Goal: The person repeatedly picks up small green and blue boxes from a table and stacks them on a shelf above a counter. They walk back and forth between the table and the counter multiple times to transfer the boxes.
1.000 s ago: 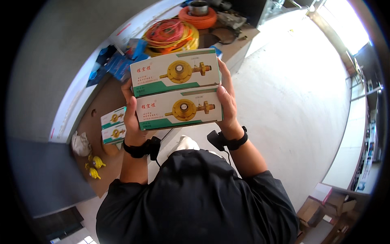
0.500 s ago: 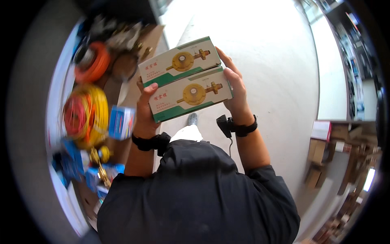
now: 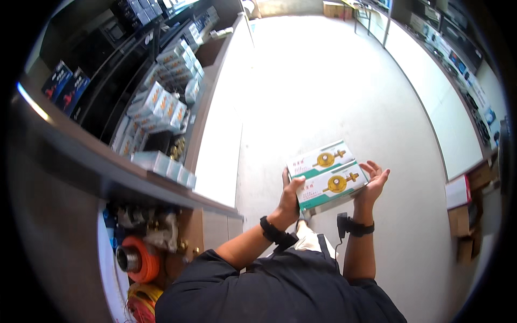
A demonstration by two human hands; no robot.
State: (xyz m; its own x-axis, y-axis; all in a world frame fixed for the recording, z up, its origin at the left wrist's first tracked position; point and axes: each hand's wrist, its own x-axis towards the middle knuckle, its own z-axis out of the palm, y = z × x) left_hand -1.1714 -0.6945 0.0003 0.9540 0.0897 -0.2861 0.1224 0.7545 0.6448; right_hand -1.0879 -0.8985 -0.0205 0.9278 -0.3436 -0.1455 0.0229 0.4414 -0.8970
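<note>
Two white-and-green cartons, each with a brass gas regulator pictured on it, are held one against the other in front of me: the far box (image 3: 322, 158) and the near box (image 3: 335, 186). My left hand (image 3: 291, 194) grips their left ends, its thumb over the near box's top face. At the right end, my right hand (image 3: 372, 184) supports the near box from the side and beneath, its thumb and fingers spread loosely away from the top. Parts of both hands' fingers are hidden behind the boxes. Black straps with small devices circle both wrists.
To the left, a shelf holds stacked white boxes (image 3: 159, 107) and a row of pale cartons (image 3: 164, 168). An orange hose coil (image 3: 141, 259) and yellow coil (image 3: 145, 293) lie lower left. White cabinets (image 3: 431, 97) line the right, with cardboard boxes (image 3: 464, 229) below.
The view has swung, bringing the left shelf and far aisle in. The boxes now appear lower and farther right. My right thumb has come off the near box's top and the fingers have loosened.
</note>
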